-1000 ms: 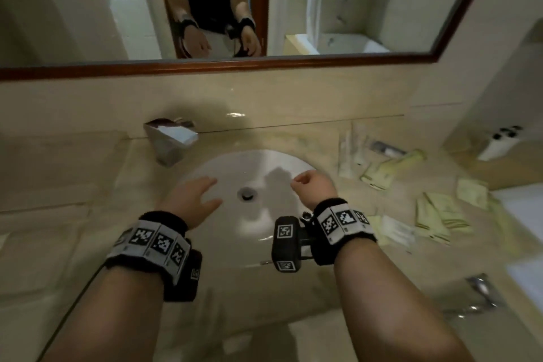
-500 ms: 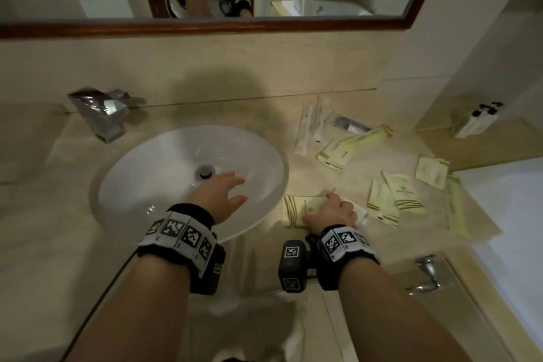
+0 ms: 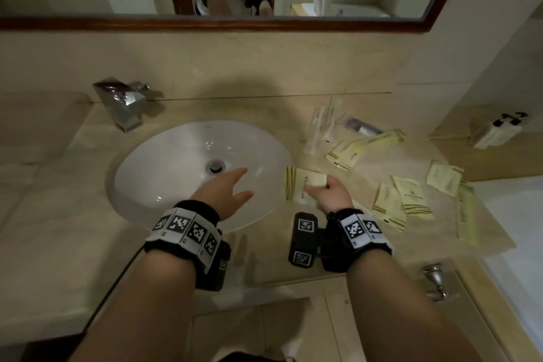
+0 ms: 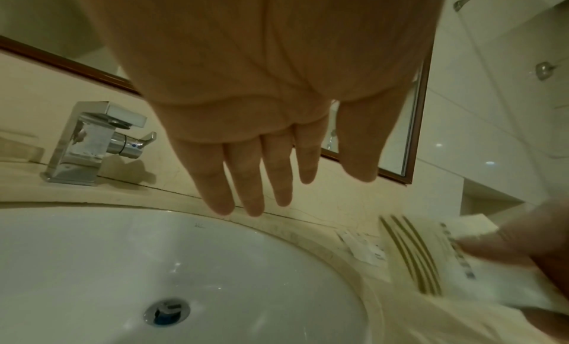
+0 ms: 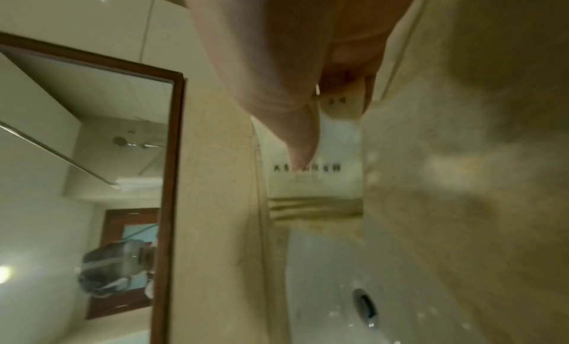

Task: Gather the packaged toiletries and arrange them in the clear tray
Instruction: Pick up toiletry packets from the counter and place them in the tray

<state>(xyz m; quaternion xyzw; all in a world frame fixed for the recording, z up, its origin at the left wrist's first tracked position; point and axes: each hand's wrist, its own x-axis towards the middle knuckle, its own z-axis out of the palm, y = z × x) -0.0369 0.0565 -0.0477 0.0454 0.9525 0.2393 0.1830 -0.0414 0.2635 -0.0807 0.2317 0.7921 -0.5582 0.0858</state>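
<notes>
In the head view, the right hand [image 3: 329, 195] is pinching a striped packet [image 3: 299, 185] just right of the sink [image 3: 164, 167], near the front edge of the counter [image 3: 367, 247]. The packet is thin and slippery, so I think it could slide out of the fingers and drop into the sink or off the near edge. More packets [image 3: 407, 197] are lying to the right, and others [image 3: 358, 147] farther back near the wall, some on top of each other, so grabbing fast could pick up two at once or push some away. No clear tray is showing in any view, so I cannot tell where it is. The left hand [image 3: 227, 192] is hanging over the sink bowl with nothing in it. In the left wrist view, the left hand [image 4: 261, 142] is reaching forward with its fingers [image 4: 255, 186] straight and loose, above the sink [image 4: 107, 264], with the tap [image 4: 89, 142] far on the left. The striped packet [image 4: 431, 259] is showing at the right, blurry, with a finger of the other hand on it. In the right wrist view, the right hand [image 5: 295, 76] is turned on its side, thumb on top of the packet [image 5: 317, 178] and fingers curled under it. The mirror [image 5: 92, 154] is on the left, and the picture is too blurry to read the print.
</notes>
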